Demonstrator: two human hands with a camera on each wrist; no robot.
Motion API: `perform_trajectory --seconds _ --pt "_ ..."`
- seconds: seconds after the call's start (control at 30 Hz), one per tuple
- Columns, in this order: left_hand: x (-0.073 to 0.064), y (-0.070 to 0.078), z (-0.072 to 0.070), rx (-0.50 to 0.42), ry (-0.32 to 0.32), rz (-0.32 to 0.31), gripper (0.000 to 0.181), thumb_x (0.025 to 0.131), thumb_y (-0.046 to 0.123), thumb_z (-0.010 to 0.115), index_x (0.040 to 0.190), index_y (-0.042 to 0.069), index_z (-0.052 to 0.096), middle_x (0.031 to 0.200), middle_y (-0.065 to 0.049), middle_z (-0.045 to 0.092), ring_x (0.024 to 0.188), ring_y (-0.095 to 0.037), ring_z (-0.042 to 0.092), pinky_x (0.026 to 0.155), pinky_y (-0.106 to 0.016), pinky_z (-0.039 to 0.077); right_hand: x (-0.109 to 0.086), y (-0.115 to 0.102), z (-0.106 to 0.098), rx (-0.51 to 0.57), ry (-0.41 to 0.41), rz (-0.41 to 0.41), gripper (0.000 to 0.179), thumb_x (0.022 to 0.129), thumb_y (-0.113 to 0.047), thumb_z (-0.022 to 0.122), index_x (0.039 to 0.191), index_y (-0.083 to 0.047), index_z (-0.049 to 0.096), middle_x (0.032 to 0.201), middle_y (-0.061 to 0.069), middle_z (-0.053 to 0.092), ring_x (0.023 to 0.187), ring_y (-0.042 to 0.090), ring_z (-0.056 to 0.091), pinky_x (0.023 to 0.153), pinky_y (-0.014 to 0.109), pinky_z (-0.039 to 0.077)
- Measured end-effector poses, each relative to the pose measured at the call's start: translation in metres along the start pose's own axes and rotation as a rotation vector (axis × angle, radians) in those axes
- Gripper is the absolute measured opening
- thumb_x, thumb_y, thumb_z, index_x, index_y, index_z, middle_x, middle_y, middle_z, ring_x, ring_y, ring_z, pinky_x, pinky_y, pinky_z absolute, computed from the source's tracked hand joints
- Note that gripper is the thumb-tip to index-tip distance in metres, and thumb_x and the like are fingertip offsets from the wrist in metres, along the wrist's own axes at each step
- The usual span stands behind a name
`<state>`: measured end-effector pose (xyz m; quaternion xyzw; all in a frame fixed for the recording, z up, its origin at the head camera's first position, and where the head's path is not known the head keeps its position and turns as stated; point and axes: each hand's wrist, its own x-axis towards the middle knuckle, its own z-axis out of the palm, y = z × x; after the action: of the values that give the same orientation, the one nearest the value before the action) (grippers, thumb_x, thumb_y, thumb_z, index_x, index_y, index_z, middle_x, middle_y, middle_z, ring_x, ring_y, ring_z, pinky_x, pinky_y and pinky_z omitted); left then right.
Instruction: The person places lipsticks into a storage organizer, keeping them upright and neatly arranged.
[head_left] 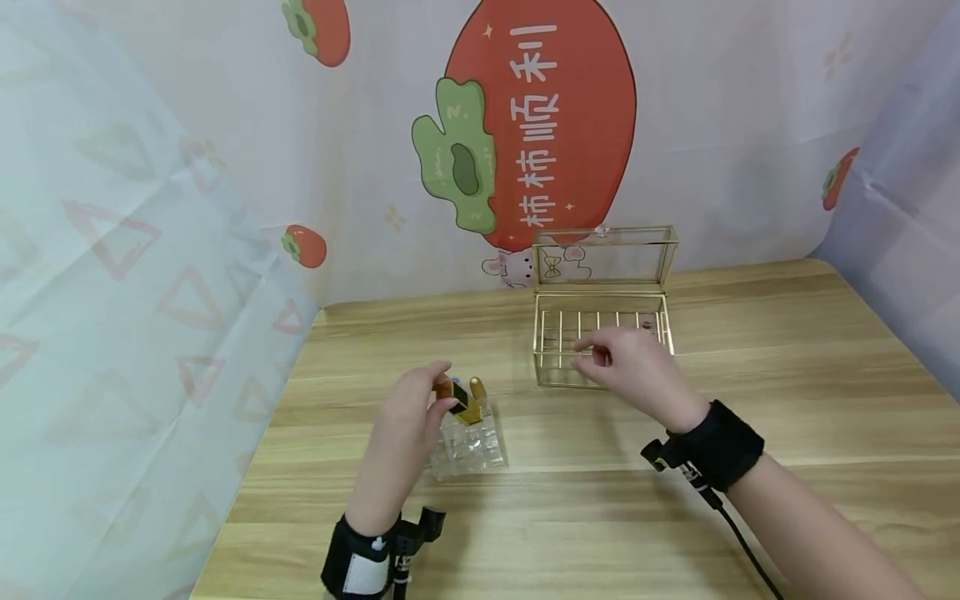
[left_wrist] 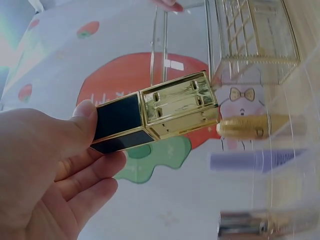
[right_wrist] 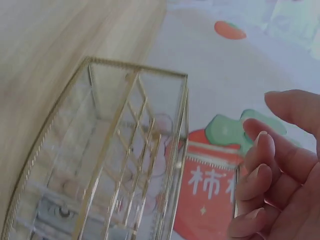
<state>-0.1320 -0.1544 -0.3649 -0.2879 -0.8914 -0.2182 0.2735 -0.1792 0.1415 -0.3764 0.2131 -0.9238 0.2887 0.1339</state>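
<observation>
My left hand (head_left: 408, 412) pinches a black-and-gold lipstick tube (left_wrist: 157, 112) between thumb and fingers, tilted above a clear acrylic holder (head_left: 468, 454). In the left wrist view, a gold tube (left_wrist: 250, 126), a purple tube (left_wrist: 245, 160) and a dark shiny tube (left_wrist: 245, 224) stand in that holder. My right hand (head_left: 641, 367) hovers in front of a gold-edged glass box (head_left: 537, 333), its fingers loosely bent with nothing between them. The box's lid (head_left: 603, 287) is raised, and gold bars divide its inside. A dark item (right_wrist: 57, 212) lies inside, its kind unclear.
The wooden table (head_left: 585, 517) ends at a white cloth backdrop (head_left: 405, 258) printed with persimmons. Cloth also hangs at left and right. A cable (head_left: 742, 537) runs from the right wrist strap.
</observation>
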Motion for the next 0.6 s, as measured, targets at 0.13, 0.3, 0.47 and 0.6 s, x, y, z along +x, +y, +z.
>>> perform_trajectory --seconds 0.13,0.3,0.47,0.6 --pt "0.007 0.007 0.007 -0.045 -0.003 0.033 0.035 0.079 -0.001 0.074 0.111 -0.006 0.060 0.095 -0.013 0.065 0.090 -0.021 0.060 0.077 -0.032 0.058 -0.001 -0.013 0.006 0.049 -0.040 -0.048 0.017 0.083 -0.025 0.071 0.091 -0.011 0.074 0.063 -0.004 0.051 0.056 0.010 0.042 0.050 0.025 0.036" --pt "0.015 0.017 0.015 -0.070 -0.004 0.081 0.024 0.080 0.001 0.073 0.103 -0.002 0.065 0.096 -0.012 0.065 0.090 -0.019 0.060 0.075 -0.029 0.059 -0.002 -0.026 0.012 0.099 -0.068 -0.120 0.020 0.081 -0.028 0.073 0.095 -0.014 0.073 0.069 -0.005 0.053 0.062 0.011 0.045 0.052 0.025 0.039" --pt "0.020 0.027 0.022 -0.066 -0.034 0.101 0.021 0.082 0.005 0.073 0.101 0.000 0.066 0.098 -0.009 0.064 0.090 -0.016 0.059 0.075 -0.027 0.059 -0.002 -0.036 0.017 0.117 -0.106 -0.161 0.031 0.078 -0.034 0.076 0.102 -0.014 0.072 0.074 -0.004 0.054 0.066 0.011 0.047 0.052 0.025 0.039" --pt "0.023 0.033 0.026 -0.065 -0.055 0.110 0.020 0.083 0.007 0.072 0.102 0.002 0.067 0.100 -0.008 0.063 0.093 -0.015 0.058 0.077 -0.026 0.058 -0.002 -0.041 0.021 0.111 -0.100 -0.183 0.040 0.075 -0.042 0.077 0.103 -0.014 0.072 0.075 -0.004 0.054 0.065 0.010 0.045 0.052 0.023 0.039"
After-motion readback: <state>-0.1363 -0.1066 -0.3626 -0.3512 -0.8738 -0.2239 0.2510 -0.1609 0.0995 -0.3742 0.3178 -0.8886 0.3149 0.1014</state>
